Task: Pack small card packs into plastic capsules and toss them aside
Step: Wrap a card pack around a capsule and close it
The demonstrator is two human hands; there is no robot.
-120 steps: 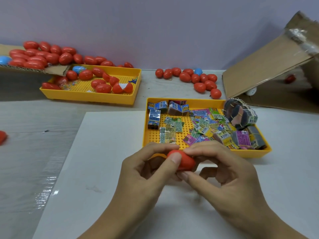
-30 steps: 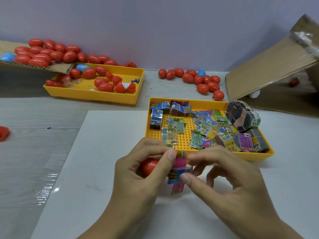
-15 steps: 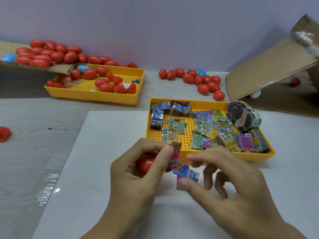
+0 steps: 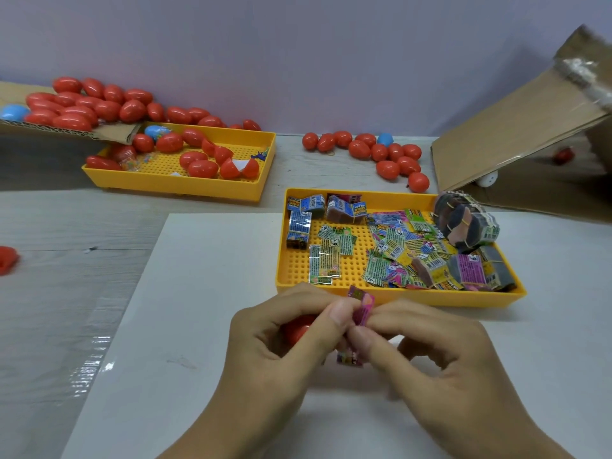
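We pinch the pink card pack [image 4: 361, 308] between both thumbs and forefingers, above the white sheet [image 4: 205, 293]. Our left hand [image 4: 281, 346] also cups a red capsule half [image 4: 298, 327] (mostly hidden in the palm); our right hand [image 4: 430, 352] curls on the pack alone, just before the yellow tray [image 4: 397, 298].

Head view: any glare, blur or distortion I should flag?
Head view: glare streaks on the glossy table at left; wide-angle bending toward the edges, the cardboard flap looks stretched; both hands soft, the right hand slightly smeared; card packs in the near tray sharp enough to tell apart, print unreadable.
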